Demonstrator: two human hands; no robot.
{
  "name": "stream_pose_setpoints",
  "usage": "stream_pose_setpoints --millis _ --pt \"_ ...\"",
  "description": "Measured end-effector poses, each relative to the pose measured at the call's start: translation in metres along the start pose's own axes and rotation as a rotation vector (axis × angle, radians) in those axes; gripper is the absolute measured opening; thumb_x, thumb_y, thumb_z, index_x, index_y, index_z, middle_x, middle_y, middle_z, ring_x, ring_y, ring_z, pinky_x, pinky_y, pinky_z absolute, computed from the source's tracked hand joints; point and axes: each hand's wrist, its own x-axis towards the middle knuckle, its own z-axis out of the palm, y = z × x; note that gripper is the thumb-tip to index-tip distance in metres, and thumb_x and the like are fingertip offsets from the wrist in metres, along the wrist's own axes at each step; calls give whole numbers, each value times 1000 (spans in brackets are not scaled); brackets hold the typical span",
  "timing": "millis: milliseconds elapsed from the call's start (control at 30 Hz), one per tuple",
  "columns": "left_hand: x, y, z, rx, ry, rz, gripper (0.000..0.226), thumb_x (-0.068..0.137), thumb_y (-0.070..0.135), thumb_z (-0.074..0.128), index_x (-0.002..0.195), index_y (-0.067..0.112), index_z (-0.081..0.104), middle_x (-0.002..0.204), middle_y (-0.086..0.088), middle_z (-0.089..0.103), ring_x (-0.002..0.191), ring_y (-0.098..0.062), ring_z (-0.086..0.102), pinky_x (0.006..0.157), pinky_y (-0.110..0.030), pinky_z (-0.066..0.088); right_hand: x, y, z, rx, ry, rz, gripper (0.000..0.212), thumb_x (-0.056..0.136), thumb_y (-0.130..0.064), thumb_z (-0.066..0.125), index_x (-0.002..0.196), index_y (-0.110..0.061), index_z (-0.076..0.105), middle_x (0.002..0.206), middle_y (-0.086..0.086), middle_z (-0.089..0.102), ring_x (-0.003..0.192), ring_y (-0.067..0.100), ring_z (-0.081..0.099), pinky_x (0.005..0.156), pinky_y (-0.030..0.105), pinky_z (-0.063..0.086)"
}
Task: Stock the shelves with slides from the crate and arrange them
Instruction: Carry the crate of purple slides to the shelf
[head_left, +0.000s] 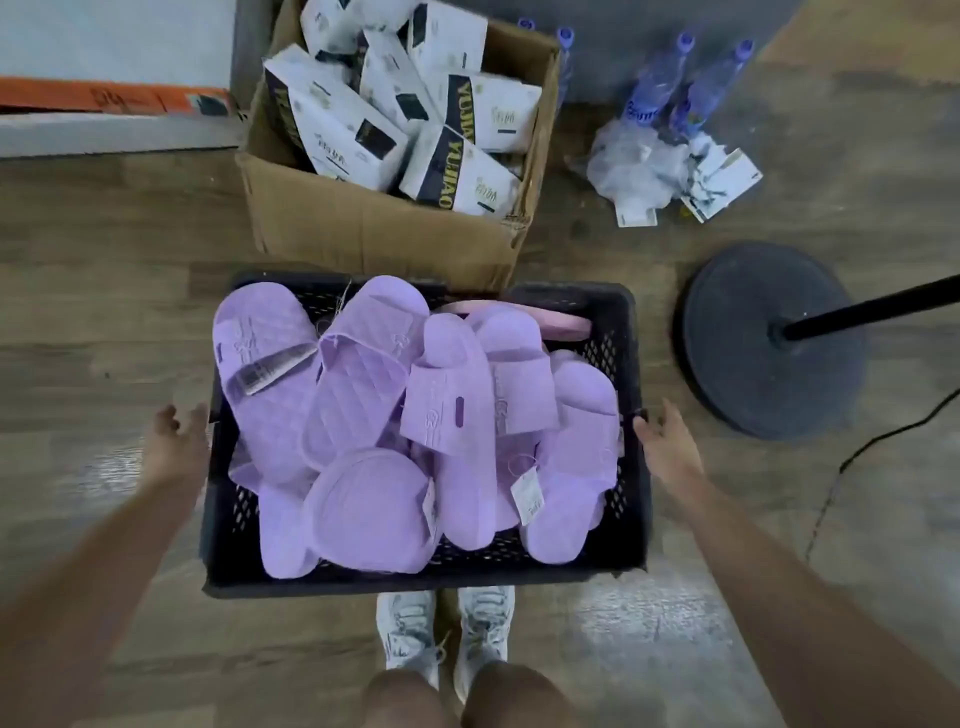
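Note:
A black perforated plastic crate (631, 519) sits on the wooden floor right in front of my feet. It is heaped with several lilac slides (358, 374), some with paper tags, and a pink one (561, 322) shows at the back. My left hand (174, 441) hovers just beside the crate's left wall, fingers loosely spread, holding nothing. My right hand (667, 447) is at the crate's right rim, fingers relaxed; its fingertips are close to or touching the rim. No shelf is in view.
A torn cardboard box (363, 228) full of white shoe boxes stands directly behind the crate. Water bottles (691, 88) and crumpled plastic with tags (654, 166) lie at the back right. A round black stand base (748, 384) with a pole and cable is to the right.

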Motion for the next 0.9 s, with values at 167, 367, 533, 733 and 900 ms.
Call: stream_pose_setpoints --millis 167,367,533,733,900 --pt "19 -18 18 -92 -163 -86 46 94 40 47 111 -1 59 112 -24 62 95 -31 58 89 -44 44 22 14 24 189 11 15 11 95 -17 50 96 -6 52 80 12 60 81 25 54 71 32 39" --pt "26 -15 30 -2 -72 -34 27 96 19 44 83 -3 53 83 -19 55 76 -22 48 57 -33 32 25 15 32 138 79 -17 21 93 -28 52 93 -8 56 91 18 64 86 33 59 80 44 46" --pt "27 -19 30 -73 -70 -14 24 95 20 47 89 0 58 83 -17 56 76 -21 49 60 -33 37 22 1 29 83 113 16 30 94 -35 50 82 -7 53 81 12 55 79 27 48 71 35 36" --pt "42 -24 24 -154 -134 -106 29 91 25 55 94 -3 61 88 -26 62 77 -25 53 70 -39 42 24 -6 26 37 105 85 36 93 -36 51 68 -9 45 76 11 51 78 26 45 68 32 32" --pt "43 -28 25 -169 -123 -137 30 90 28 56 93 -1 62 101 -33 63 74 -26 53 67 -38 41 22 -8 25 66 117 103 31 92 -31 53 72 -8 48 77 13 53 77 28 47 69 32 34"
